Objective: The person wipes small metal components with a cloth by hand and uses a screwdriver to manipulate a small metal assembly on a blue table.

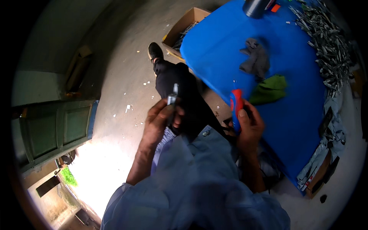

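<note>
A blue-covered desk (230, 50) fills the upper right of the view, its near edge curving down toward the person's lap. Along its far right side lies a heap of grey metal pieces (329, 46). A cardboard box (184, 27) stands on the concrete floor (126, 57) just beside the desk's left corner, with more metal pieces inside. On the desk rest a crumpled grey cloth (256, 59) and, just below it, a green cloth (271, 89); the two lie close together (whether they touch cannot be told). A dark round container (255, 7) stands at the desk's far edge.

The person sits with one leg in dark trousers stretched out, a black shoe (155, 51) on the floor. A pale blue shirt (191, 184) fills the lower middle of the view.

The right hand (251, 128) grips a red-and-blue tool handle (237, 109), fingers closed around it with the thumb pressed along its side, at the near edge of the desk just left of the green cloth. The left hand (159, 122) closes around a small grey metal piece (172, 99), which stands upright out of the fist above the dark trouser leg, well apart from the tool in the other hand.

A green door (57, 130) shows at far left, with bright sunlight on the ground below it.
</note>
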Motion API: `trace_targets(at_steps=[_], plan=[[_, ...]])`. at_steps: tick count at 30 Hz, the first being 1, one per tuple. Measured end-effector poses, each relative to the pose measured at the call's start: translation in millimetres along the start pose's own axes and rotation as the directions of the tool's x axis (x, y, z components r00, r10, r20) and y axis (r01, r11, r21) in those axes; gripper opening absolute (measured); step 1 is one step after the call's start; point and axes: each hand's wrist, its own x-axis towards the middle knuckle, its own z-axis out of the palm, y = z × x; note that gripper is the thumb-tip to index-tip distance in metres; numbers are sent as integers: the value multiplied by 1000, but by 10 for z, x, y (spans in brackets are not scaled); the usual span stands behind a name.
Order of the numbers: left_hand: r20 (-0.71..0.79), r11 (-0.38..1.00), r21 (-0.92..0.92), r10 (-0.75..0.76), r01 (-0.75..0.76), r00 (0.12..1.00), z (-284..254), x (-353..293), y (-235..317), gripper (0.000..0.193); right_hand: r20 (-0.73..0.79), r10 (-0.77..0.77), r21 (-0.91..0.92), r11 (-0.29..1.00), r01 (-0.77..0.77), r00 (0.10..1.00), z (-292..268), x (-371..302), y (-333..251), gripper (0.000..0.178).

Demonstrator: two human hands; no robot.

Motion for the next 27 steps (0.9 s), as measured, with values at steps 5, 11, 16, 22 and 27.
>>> trace_targets(at_steps=[5,11,16,22,27], plan=[[-5,990,128,52,-51,999,-86,27,59,39,75,108,199,973,-121,991,-112,90,-36,41],[19,954,287,88,-89,996,189,97,40,34,232,221,394,869,-299,947,-220,292,-136,50],[22,910,401,106,-106,994,469,221,248,38,360,209,475,798,-371,909,-354,533,-196,52],[24,892,421,169,-163,985,690,456,381,38,489,155,503,753,-423,858,-505,910,-461,51],[27,857,477,204,-192,979,983,691,478,38,529,78,522,756,-397,845,-565,1442,-512,49]])
